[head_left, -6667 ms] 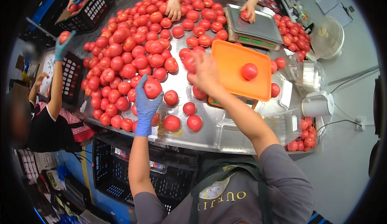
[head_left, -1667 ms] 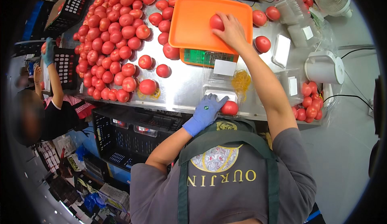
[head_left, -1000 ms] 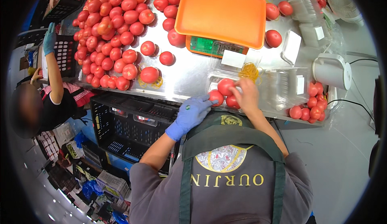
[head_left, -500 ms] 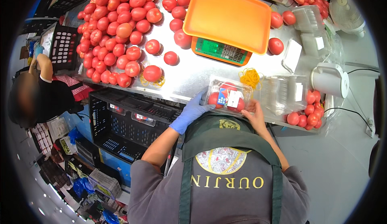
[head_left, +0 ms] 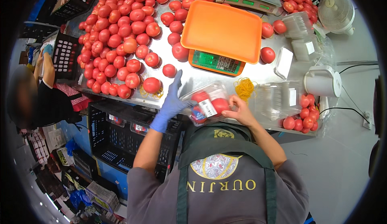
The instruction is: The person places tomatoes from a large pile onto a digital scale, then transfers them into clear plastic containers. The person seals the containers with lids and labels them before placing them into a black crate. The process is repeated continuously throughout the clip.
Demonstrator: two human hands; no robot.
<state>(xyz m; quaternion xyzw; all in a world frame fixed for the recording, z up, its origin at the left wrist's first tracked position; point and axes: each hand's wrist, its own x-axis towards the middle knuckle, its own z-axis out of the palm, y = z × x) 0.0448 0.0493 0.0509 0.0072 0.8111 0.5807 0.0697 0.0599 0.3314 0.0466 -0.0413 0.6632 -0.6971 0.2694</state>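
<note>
Clear plastic is enclosing red tomatoes (head_left: 220,105) in a labelled pack (head_left: 208,108), which is tilting over the near edge of a steel surface (head_left: 199,78), in front of a dark green apron (head_left: 244,137). The right hand (head_left: 238,110), bare, is pinching the pack's right end, its thumb and fingers closed down on it. The left hand (head_left: 171,103), in a blue glove, is spreading its fingers wide, one of them pointing toward the far edge; another digit is reaching the pack's left side, though whether it is pressing there cannot be told. Just beyond the right hand, a tangle of yellow bands (head_left: 244,89) is lying beside clear containers (head_left: 276,99) set toward the near right corner. An orange tray (head_left: 221,30) is resting on a scale (head_left: 229,65) whose display is glowing green. Loose tomatoes (head_left: 123,30) are crowding the left side, one sitting on thin yellow loops (head_left: 158,94) by the near edge. A white jug (head_left: 320,81) is standing near the right edge, while a black crate (head_left: 96,131) is sitting below the near edge, left of the apron.
</note>
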